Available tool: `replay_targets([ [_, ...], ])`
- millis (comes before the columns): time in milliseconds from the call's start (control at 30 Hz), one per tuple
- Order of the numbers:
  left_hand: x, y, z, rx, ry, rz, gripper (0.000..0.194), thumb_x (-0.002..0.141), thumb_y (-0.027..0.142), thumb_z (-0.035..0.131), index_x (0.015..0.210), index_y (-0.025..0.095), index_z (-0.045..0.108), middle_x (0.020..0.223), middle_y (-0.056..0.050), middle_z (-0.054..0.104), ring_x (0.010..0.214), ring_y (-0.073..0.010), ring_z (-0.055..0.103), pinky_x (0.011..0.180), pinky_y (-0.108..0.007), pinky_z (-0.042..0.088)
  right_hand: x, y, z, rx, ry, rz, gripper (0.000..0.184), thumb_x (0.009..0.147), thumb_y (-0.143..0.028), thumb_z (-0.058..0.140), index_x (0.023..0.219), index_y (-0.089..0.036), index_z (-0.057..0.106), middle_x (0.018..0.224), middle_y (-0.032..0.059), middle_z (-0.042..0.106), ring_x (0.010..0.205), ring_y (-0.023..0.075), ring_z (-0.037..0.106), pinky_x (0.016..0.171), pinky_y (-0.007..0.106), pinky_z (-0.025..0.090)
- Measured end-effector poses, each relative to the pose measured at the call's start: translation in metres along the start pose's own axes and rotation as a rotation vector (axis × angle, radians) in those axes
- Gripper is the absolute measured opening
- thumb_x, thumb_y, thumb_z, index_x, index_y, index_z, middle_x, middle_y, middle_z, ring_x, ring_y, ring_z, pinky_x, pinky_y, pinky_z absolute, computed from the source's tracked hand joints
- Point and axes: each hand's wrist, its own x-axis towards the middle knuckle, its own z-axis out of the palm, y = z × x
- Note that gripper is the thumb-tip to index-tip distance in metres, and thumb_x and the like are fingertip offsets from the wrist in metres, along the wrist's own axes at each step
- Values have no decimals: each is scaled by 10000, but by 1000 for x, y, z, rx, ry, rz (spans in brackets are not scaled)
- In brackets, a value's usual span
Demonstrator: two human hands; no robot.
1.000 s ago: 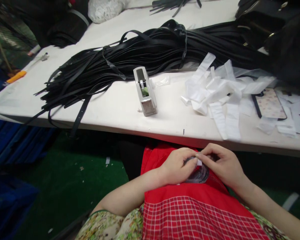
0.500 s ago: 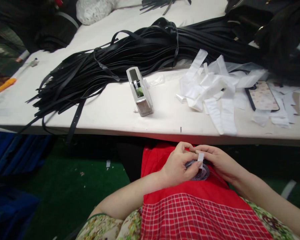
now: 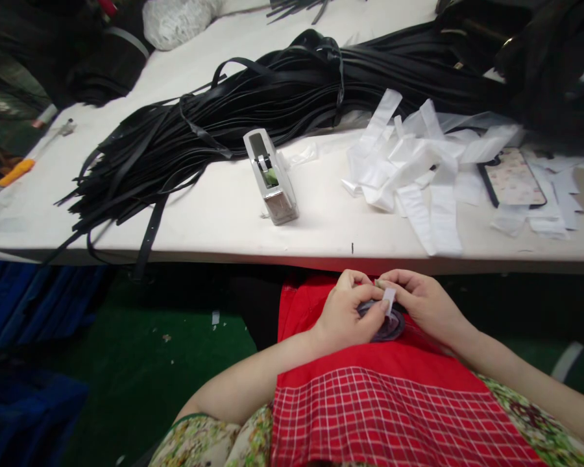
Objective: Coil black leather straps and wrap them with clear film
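1. The left hand [image 3: 351, 310] is clamped on a dark roll [image 3: 393, 329], its thumb touching a small white tag [image 3: 389, 298].
2. The roll sits over the red apron [image 3: 365, 355].
3. The right hand [image 3: 422, 299] bends its fingers just beside the tag; whether they pinch anything, I cannot tell.
4. On the worktop [image 3: 214, 224], a tape dispenser [image 3: 271, 176] stands near black straps [image 3: 253, 97].

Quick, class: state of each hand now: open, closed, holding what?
Left hand: closed, holding a small white rectangular tag.
Right hand: closed in a pinch; contents cannot be told.
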Motion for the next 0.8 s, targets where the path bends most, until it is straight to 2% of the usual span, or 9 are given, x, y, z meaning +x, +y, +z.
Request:
replay_targets([
  [100, 2, 3, -1, -45, -1, -63, 132, 834, 245, 601, 828, 169, 709, 849, -52, 600, 847, -172, 577, 790, -301, 480, -3, 3, 1, -76, 67, -75, 426, 687, -566, 796, 797, -161, 724, 778, 57, 715, 679, 172, 620, 628, 261, 506],
  [233, 4, 9, -1, -155, 25, -197, 39, 756, 201, 645, 772, 167, 653, 816, -29, 616, 801, -159, 580, 764, -286, 463, -6, -2, -2, -222, 45, -132, 417, 725, -581, 752, 798, -170, 744, 815, 80, 737, 723, 212, 657, 689, 300, 532],
  [367, 5, 12, 2, -256, 52, -387, 186, 691, 156, 680, 829, 184, 557, 818, 9, 602, 752, -129, 555, 710, -251, 450, -9, -14, -7, -317, 4, -123, 420, 733, -590, 734, 818, -180, 763, 835, 91, 752, 732, 233, 671, 701, 315, 541],
  [500, 5, 6, 5, -332, 57, -483, 300, 653, 109, 680, 865, 196, 486, 800, 28, 567, 739, -116, 531, 691, -233, 440, -7, -23, -14, -331, -139, -79, 421, 793, -576, 692, 862, -168, 768, 852, 92, 756, 758, 228, 671, 711, 303, 531],
  [600, 3, 2, 6, -359, 33, -480, 301, 661, 120, 676, 880, 195, 484, 792, 30, 552, 724, -112, 514, 681, -235, 435, -2, -28, -19, -332, -303, -27, 379, 804, -520, 714, 919, -164, 769, 922, 93, 760, 840, 235, 682, 762, 297, 529],
  [700, 3, 2, 5, -332, 11, -466, 316, 668, 157, 696, 916, 189, 502, 842, 11, 577, 745, -118, 528, 683, -241, 440, 4, -32, -23, -380, -393, -14, 318, 774, -462, 754, 873, -160, 772, 896, 88, 760, 833, 230, 683, 766, 294, 525],
  [800, 4, 4, -1, -281, -127, -476, 311, 685, 207, 704, 944, 178, 535, 876, -14, 617, 764, -134, 565, 677, -251, 448, 5, -35, -24, -445, -431, -41, 257, 775, -422, 745, 781, -166, 767, 793, 67, 742, 747, 206, 672, 701, 279, 515],
])
